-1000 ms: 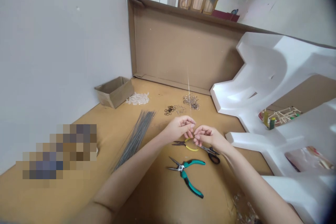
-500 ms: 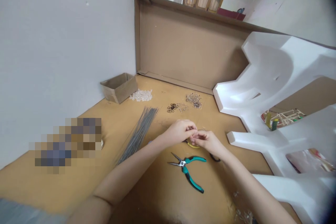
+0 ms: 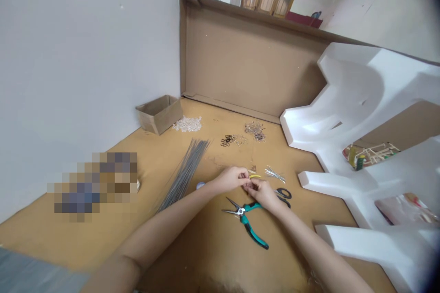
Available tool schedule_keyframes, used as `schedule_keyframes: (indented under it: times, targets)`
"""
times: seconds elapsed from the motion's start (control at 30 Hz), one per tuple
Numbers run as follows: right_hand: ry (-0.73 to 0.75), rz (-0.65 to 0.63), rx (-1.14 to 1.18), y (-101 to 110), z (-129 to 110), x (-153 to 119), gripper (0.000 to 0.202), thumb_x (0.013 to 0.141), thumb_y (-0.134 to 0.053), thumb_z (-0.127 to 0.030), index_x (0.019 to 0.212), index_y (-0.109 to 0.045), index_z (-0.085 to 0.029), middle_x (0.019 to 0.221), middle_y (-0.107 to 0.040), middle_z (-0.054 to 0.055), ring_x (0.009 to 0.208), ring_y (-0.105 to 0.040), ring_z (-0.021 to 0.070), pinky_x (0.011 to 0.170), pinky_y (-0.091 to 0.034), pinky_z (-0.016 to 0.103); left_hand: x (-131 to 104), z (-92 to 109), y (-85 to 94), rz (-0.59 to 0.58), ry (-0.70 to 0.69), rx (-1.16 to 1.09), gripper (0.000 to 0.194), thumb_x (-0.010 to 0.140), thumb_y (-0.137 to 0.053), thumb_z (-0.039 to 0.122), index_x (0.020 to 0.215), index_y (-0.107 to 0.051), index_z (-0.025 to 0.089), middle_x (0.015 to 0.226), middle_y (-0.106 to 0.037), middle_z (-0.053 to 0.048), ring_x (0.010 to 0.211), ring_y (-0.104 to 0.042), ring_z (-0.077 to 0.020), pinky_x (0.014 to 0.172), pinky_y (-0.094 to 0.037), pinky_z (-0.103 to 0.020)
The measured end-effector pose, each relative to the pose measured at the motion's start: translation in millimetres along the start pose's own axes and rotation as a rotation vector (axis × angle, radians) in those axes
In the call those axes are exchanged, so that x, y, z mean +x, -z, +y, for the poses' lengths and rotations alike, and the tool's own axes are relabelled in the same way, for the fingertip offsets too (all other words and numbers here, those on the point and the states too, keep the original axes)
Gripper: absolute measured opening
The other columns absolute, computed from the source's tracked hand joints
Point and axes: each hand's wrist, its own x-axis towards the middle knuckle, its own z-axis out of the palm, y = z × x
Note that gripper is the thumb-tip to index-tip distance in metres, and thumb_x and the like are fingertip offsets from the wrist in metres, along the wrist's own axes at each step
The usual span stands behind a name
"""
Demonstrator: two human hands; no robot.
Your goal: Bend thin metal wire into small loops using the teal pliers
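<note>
My left hand [image 3: 234,179] and my right hand [image 3: 261,192] meet fingertip to fingertip over the middle of the table, both with pinched fingers. Whatever they hold is too small to make out. Just below them lie teal-handled long-nose pliers [image 3: 241,211], jaws spread, one handle reaching under my right hand. Black-handled scissors [image 3: 283,193] rest right of my right hand. Part of a yellow item [image 3: 255,176] shows behind the fingers. A bundle of thin grey wires [image 3: 185,171] lies to the left, and a few short silvery pieces [image 3: 275,174] to the right.
An open cardboard box [image 3: 161,116] stands by the wall beside a pile of clear pieces [image 3: 187,123]. Black rings [image 3: 227,140] and a pile of small metal pieces [image 3: 255,131] lie farther back. White foam [image 3: 305,128] borders the right side. A pixelated patch covers the left.
Both hands have moved slightly down and left, still together. The scissors and the short silvery pieces now show more fully. The camera view has shifted a little.
</note>
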Motion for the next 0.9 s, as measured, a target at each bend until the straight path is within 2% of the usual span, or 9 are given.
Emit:
schedule_keyframes:
  times: [0.13, 0.3, 0.47, 0.7, 0.83, 0.9]
  targets:
    - [-0.085, -0.009, 0.161, -0.4, -5.9, -3.0, 0.030, 0.068, -0.060, -0.048, 0.071, -0.059, -0.018, 0.057, -0.055, -0.002, 0.047, -0.048, 0.0107, 0.046, -0.038, 0.023, 5.0, -0.6, 0.5, -0.006, 0.049, -0.144, 0.025, 0.068, -0.062, 0.035, 0.074, -0.056, 0.012, 0.060, -0.060, 0.000, 0.057, -0.057, -0.0102, 0.056, -0.044, -0.021]
    - [-0.139, 0.010, 0.329, 3.6, -19.9, -11.2, 0.031, 0.066, -0.064, -0.046, 0.077, -0.060, -0.018, 0.061, -0.057, -0.002, 0.049, -0.050, 0.0092, 0.044, -0.038, 0.021, 2.5, 15.3, 3.9, -0.017, 0.072, -0.284, 0.032, 0.066, -0.065, 0.039, 0.080, -0.056, 0.012, 0.060, -0.059, 0.001, 0.056, -0.057, -0.0082, 0.056, -0.044, -0.020]
    - [-0.161, 0.024, 0.440, 8.5, -29.5, -18.2, 0.026, 0.066, -0.067, -0.041, 0.077, -0.062, -0.018, 0.066, -0.059, -0.001, 0.052, -0.050, 0.0086, 0.047, -0.039, 0.021, -3.1, 31.2, 2.3, -0.015, 0.110, -0.460, 0.034, 0.061, -0.070, 0.037, 0.079, -0.058, 0.010, 0.061, -0.058, 0.002, 0.054, -0.054, -0.0061, 0.055, -0.043, -0.019]
    - [-0.229, -0.008, 0.613, 9.5, -40.0, -22.7, 0.023, 0.063, -0.071, -0.036, 0.075, -0.063, -0.017, 0.067, -0.060, -0.001, 0.049, -0.048, 0.0069, 0.049, -0.040, 0.021, -5.1, 34.9, 0.6, -0.020, 0.095, -0.558, 0.034, 0.060, -0.072, 0.033, 0.080, -0.058, 0.010, 0.065, -0.059, 0.000, 0.056, -0.055, -0.0067, 0.057, -0.044, -0.020]
    - [-0.252, -0.016, 0.630, 10.4, -44.8, -21.4, 0.024, 0.064, -0.070, -0.036, 0.076, -0.061, -0.017, 0.067, -0.060, -0.001, 0.049, -0.048, 0.0072, 0.050, -0.041, 0.022, -7.5, 37.5, -2.4, -0.008, 0.074, -0.598, 0.032, 0.063, -0.071, 0.034, 0.080, -0.058, 0.010, 0.069, -0.061, -0.001, 0.059, -0.056, -0.0068, 0.061, -0.045, -0.021]
    - [-0.242, -0.056, 0.532, 13.4, -48.2, -23.6, 0.025, 0.068, -0.066, -0.039, 0.079, -0.061, -0.017, 0.070, -0.061, 0.001, 0.053, -0.052, 0.0097, 0.054, -0.044, 0.025, -9.1, 39.8, -2.5, 0.000, 0.062, -0.597, 0.031, 0.065, -0.069, 0.034, 0.081, -0.057, 0.010, 0.069, -0.061, -0.001, 0.061, -0.057, -0.0075, 0.063, -0.046, -0.022]
